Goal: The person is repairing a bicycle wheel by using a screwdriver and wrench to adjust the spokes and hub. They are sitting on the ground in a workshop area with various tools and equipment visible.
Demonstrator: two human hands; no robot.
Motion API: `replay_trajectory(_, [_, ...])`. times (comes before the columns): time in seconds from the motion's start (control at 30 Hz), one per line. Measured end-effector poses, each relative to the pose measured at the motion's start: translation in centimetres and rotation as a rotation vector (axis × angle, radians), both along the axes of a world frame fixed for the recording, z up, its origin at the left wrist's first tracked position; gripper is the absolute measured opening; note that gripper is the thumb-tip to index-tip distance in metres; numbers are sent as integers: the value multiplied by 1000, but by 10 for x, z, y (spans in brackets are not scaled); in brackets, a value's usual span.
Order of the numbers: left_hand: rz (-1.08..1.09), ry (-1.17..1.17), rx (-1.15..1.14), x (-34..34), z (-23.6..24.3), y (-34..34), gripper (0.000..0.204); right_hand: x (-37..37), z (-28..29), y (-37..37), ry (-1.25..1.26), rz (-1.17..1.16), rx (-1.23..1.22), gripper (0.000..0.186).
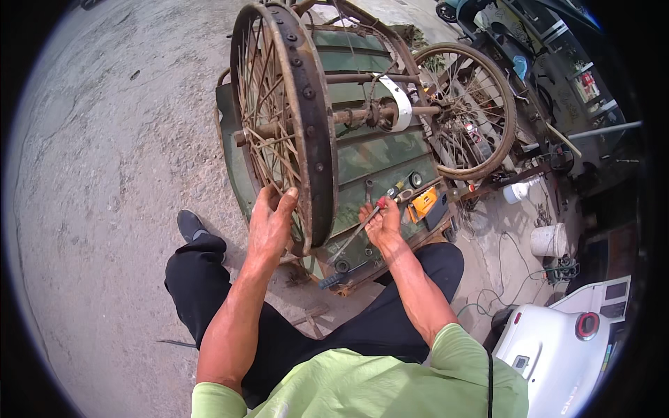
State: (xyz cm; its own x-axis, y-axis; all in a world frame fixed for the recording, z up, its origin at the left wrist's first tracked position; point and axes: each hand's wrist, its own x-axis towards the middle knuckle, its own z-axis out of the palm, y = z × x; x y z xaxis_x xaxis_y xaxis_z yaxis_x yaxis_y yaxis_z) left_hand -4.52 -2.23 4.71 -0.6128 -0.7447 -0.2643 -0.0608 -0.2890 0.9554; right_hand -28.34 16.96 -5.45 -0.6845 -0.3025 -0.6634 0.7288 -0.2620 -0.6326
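Note:
In front of me stands a rusty spoked wheel with no tyre, a dark band with several rivets or bolt heads round its rim. My left hand grips the near side of the rim, thumb on top and fingers curled in by the spokes. To the right, my right hand is closed round a screwdriver with a red part at the handle; its long metal shaft slants down and left, apart from the wheel. The wheel sits on a rusty axle over an upturned green cart bed.
A second wheel, with a tyre, is on the axle's far right. Tools lie near my right hand: a wrench, a black ring and a yellow box. A white bucket, a green cable and a white vehicle are at right.

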Motion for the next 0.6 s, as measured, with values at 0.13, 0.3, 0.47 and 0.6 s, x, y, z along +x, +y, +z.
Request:
replay_trajectory(0.13, [-59, 163, 80, -11, -16, 19, 58, -52, -33, 35, 603, 183, 531, 62])
replay_trajectory(0.3, [-73, 242, 65, 2, -34, 7, 47, 2, 22, 67, 404, 367, 139, 46])
replay_trajectory(0.47, [-10, 283, 184, -5, -13, 24, 37, 37, -10, 130, 209, 409, 125, 27])
replay_trajectory(0.6, [73, 166, 40, 8, 7, 10, 43, 49, 24, 125, 260, 595, 162, 42])
